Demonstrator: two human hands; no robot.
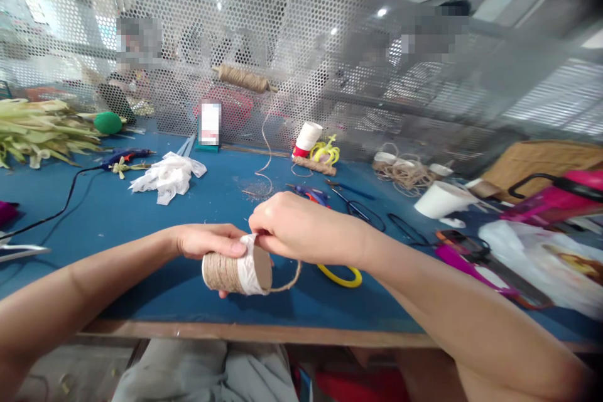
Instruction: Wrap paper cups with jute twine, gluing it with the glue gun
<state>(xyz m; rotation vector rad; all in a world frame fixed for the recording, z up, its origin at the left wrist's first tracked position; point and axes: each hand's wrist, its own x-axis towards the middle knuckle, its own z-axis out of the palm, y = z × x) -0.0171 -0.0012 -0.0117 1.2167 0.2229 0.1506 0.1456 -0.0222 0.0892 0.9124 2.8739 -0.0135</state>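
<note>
My left hand is closed around a small cylinder wound with brown twine, which lies tilted on its side above the table's front edge. A crumpled white strip circles the cylinder near its right end, and my left thumb presses on it. The flat end face points right. With bent fingers, my right hand pinches the strip at the top rim; its fingertips are partly hidden. From the lower rim, a loose tail of twine curves out to the right.
Beneath my right wrist lies a yellow ring, partly covered. Crumpled white material and a glue gun with a cord are at left. Behind stand a white spool and a perforated metal screen. A plastic bag lies right.
</note>
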